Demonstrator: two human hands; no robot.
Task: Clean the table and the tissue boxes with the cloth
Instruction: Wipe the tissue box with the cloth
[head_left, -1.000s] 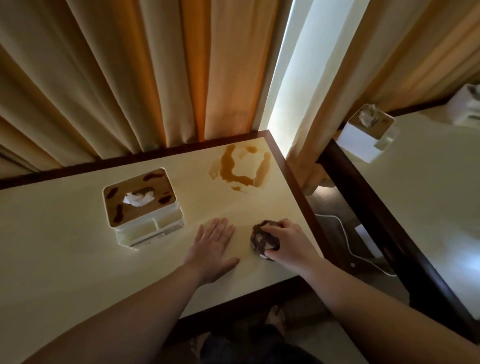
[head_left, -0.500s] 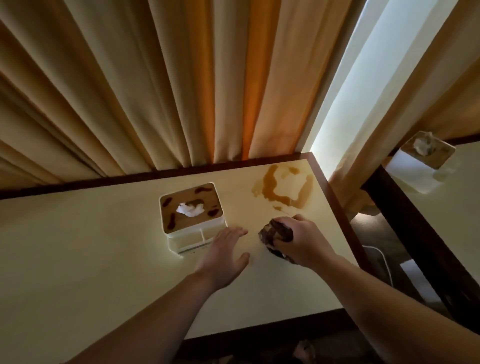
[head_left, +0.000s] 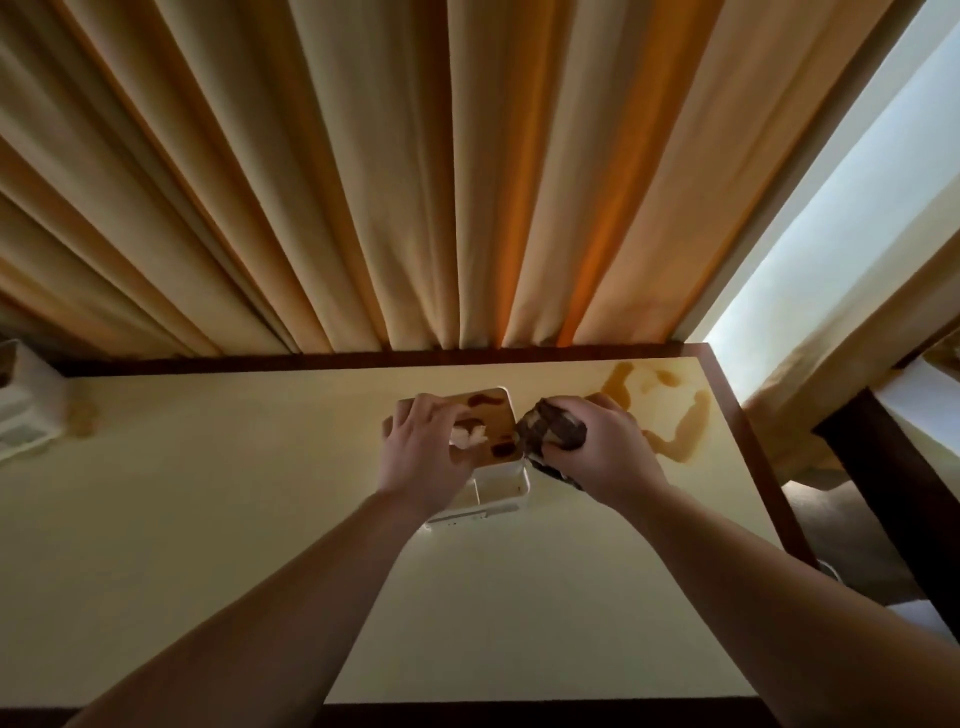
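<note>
A white tissue box (head_left: 501, 486) with a brown lid stands near the middle of the cream table (head_left: 208, 519). Dark smears mark its lid, and a white tissue sticks out of the slot. My left hand (head_left: 423, 449) lies over the left side of the lid, fingers curled round the box's far edge. My right hand (head_left: 602, 449) grips a crumpled dark cloth (head_left: 550, 434), which touches the box's right top edge. A brown spill (head_left: 675, 415) spreads over the table's far right corner.
Tan curtains (head_left: 415, 182) hang right behind the table's far edge. A second white tissue box (head_left: 23, 400) sits at the far left with a small stain (head_left: 83, 418) beside it. Another dark-framed table (head_left: 893, 467) stands to the right across a narrow gap.
My left hand left the tabletop and moved onto the tissue box lid. My right hand carried the cloth forward to the box's right edge. The view tilted up and shifted left.
</note>
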